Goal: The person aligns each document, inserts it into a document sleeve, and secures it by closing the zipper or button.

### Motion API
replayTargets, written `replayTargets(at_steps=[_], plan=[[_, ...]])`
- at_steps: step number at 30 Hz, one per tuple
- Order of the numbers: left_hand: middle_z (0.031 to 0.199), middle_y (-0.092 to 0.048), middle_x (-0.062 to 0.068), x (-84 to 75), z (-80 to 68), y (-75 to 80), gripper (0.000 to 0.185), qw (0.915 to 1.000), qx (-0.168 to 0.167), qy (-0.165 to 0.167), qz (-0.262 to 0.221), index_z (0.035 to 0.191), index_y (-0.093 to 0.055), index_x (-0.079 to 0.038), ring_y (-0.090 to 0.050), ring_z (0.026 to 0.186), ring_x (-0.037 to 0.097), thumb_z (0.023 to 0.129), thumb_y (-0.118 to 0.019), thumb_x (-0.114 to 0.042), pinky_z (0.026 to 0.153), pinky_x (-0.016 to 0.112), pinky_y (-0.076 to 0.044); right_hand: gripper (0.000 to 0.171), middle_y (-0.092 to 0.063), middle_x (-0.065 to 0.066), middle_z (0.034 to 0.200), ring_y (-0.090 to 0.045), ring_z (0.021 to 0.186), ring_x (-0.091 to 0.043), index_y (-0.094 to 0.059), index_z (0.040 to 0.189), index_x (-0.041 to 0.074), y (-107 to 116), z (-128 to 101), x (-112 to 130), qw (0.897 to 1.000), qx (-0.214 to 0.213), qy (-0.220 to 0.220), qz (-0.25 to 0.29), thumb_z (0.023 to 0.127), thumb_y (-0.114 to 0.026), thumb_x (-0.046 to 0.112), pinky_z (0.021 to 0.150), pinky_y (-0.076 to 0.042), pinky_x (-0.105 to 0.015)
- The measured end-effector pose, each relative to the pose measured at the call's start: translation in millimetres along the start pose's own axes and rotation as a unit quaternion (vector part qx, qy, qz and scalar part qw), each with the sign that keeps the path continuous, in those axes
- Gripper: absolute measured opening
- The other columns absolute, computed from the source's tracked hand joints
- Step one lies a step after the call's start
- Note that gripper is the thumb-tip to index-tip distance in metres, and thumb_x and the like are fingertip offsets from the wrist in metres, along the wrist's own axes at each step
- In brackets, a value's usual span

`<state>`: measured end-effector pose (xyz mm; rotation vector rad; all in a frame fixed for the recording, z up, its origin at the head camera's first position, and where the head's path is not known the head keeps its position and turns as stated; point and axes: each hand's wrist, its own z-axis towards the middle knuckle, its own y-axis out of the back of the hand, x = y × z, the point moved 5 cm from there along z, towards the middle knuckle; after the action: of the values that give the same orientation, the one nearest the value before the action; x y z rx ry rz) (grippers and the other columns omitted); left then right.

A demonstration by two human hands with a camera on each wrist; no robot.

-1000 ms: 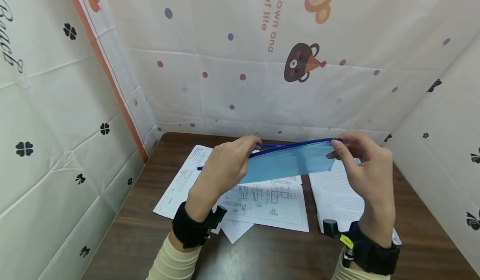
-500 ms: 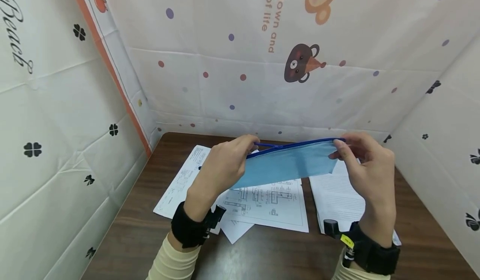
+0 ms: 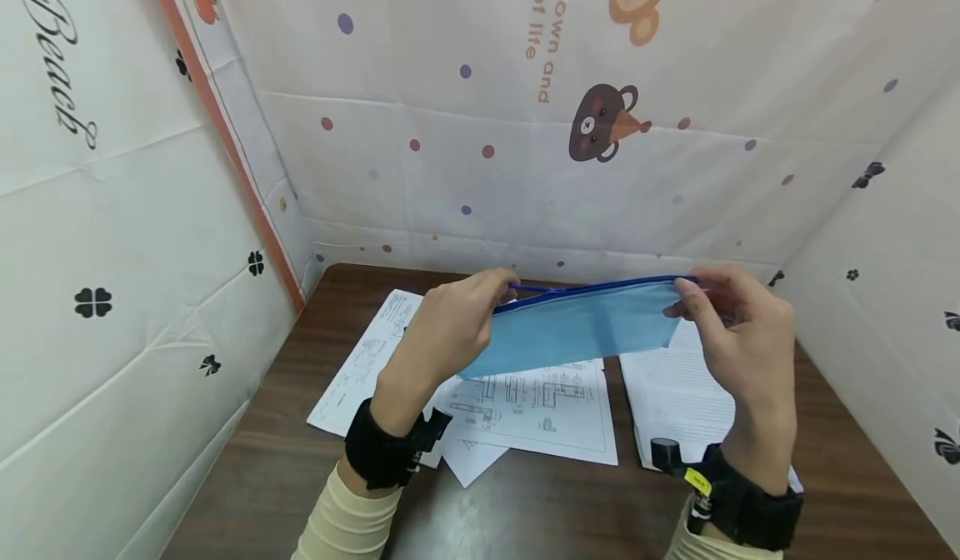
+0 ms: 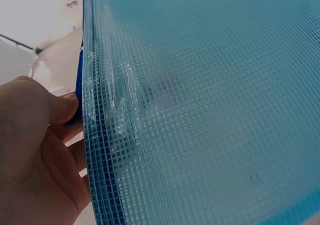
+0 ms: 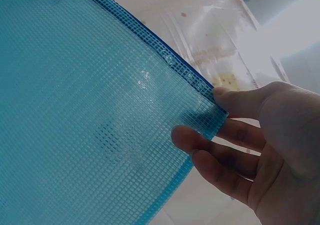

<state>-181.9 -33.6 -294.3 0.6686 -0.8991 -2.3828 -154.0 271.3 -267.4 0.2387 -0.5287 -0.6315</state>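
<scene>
Both hands pinch the blue mesh pouch (image 3: 577,327): left hand (image 3: 450,327) at 9 o'clock, right hand (image 3: 742,335) at 3, stretching the zipper edge taut.

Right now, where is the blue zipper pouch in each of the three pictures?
Head view: the blue mesh zipper pouch is in the middle, held above the papers between the left hand and the right hand.
Left wrist view: it fills most of the frame, right of the thumb.
Right wrist view: it fills the left side.
Shared landmark: the dark blue zipper edge.
</scene>
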Motion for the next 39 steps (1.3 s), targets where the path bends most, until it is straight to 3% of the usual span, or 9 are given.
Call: replayTargets(at_steps=[8,16,24,39], plan=[[0.122,-0.076,0.006,2.5,4.0,0.7,0.027,1.0,0.003,0.006,0.003,0.133,-0.065,-0.006,-0.076,0.107,0.017,0.11,-0.05,-0.002,0.081,0.028,-0.06,0.025,-0.073,-0.004,0.097,-0.07,0.081,0.007,-0.073,0.117,-0.009,1.7,5.5,-3.7,1.0,-0.005,0.005,0.005,0.092,-0.071,-0.016,0.08,-0.052,-0.011],[0.121,-0.076,0.005,8.0,7.8,-0.2,0.029,0.9998,-0.001,0.011,0.019,0.134,-0.065,-0.005,-0.076,0.106,0.016,0.11,-0.049,-0.001,0.084,0.029,-0.06,0.023,-0.072,0.014,0.102,-0.07,0.078,0.004,-0.072,0.12,-0.009,8.7,6.3,-7.1,0.999,-0.041,-0.033,0.013,0.098,-0.069,-0.009,0.078,-0.053,-0.011],[0.12,-0.076,0.004,11.4,7.7,-0.7,0.031,0.9998,-0.002,0.016,0.013,0.135,-0.065,-0.006,-0.076,0.106,0.016,0.11,-0.047,-0.001,0.084,0.029,-0.06,0.021,-0.072,0.015,0.102,-0.071,0.079,0.005,-0.072,0.12,-0.008,7.4,8.6,-8.7,0.999,-0.037,-0.038,0.008,0.1,-0.069,-0.005,0.078,-0.053,-0.011],[0.118,-0.077,0.004,18.1,12.3,-3.7,0.027,0.9995,0.001,0.031,-0.002,0.131,-0.067,-0.006,-0.075,0.105,0.017,0.111,-0.048,-0.003,0.089,0.03,-0.06,0.018,-0.071,0.016,0.102,-0.07,0.08,0.002,-0.071,0.116,-0.011,9.4,15.0,-20.4,0.995,-0.085,-0.058,0.007,0.101,-0.069,-0.002,0.074,-0.052,-0.011]])
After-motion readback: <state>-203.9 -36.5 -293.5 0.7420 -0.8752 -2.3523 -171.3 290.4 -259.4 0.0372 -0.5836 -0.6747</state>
